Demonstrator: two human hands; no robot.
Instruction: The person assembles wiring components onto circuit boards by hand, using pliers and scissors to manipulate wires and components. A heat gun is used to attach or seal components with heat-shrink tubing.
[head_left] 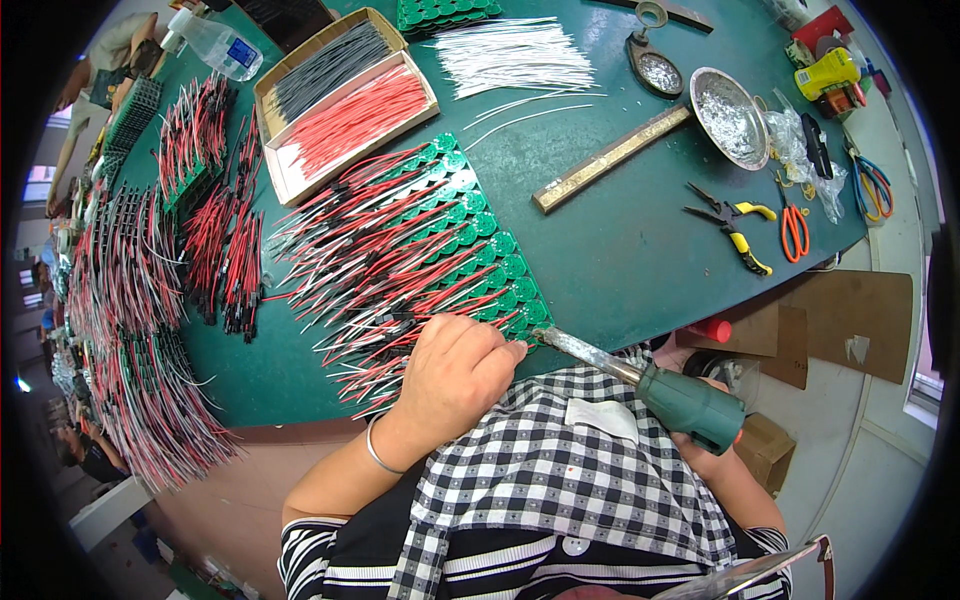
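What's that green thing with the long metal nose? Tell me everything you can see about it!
The green tool has a thick, dark green body that looks like plastic. Its long nose looks like silvery metal, stained in places. The right hand grips the body, above the checked apron. The nose slants toward the near corner of the sheet of round green boards, beside the left hand's fingers. I can't tell whether its tip touches.

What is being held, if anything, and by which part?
The right grip holds the green tool by its thick body, behind the metal barrel. The left grip is at the edge of the green boards; whether it pinches anything cannot be told.
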